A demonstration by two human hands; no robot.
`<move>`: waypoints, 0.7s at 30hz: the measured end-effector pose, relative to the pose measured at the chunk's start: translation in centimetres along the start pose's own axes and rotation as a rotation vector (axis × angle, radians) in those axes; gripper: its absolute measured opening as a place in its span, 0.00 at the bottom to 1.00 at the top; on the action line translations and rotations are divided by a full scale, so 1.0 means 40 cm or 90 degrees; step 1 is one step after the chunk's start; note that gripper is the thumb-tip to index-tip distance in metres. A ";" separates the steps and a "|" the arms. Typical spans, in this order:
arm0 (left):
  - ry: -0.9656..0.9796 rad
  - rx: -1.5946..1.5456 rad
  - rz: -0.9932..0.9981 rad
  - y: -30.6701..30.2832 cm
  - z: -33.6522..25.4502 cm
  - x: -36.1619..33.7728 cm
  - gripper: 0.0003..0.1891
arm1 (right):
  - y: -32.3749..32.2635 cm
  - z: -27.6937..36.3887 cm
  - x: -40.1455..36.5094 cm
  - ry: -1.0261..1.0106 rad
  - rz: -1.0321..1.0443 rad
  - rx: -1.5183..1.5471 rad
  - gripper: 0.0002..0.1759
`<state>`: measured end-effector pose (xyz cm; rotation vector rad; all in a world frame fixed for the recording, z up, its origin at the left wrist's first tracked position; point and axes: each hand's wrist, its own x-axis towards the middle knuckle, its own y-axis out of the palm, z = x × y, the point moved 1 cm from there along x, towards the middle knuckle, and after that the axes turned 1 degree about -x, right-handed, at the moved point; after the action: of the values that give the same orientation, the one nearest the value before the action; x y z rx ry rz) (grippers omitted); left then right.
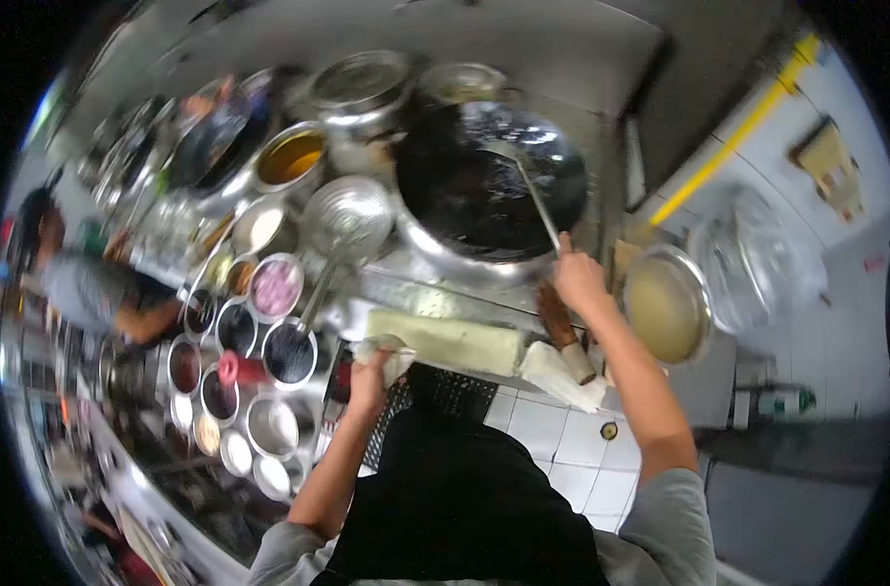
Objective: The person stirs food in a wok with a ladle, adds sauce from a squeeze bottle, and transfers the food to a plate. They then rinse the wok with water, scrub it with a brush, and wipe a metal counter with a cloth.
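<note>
My right hand is closed round the handle end of a long-handled ladle. Its head reaches into a large dark wok, where it is blurred against the shiny wet inside. My left hand grips a whitish cloth at the stove's front edge, left of the wok. Beside that hand, a folded pale cloth lies along the edge. A brown bristle brush and a crumpled white cloth lie below my right forearm.
A metal strainer rests left of the wok, near a pot of orange-brown liquid. Several seasoning containers, one with pinkish pieces, stand at the left. A basin of cloudy liquid sits right. A co-worker stands far left.
</note>
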<state>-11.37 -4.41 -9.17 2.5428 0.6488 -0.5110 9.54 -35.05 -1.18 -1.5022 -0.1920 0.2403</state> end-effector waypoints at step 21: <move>0.648 0.894 0.053 0.016 0.015 0.011 0.58 | -0.222 0.479 -0.594 -0.405 0.390 0.434 0.21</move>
<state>-10.79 -5.07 -9.65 4.1299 0.5350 0.7743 -18.17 -23.65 9.40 -0.7286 -0.1266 1.1597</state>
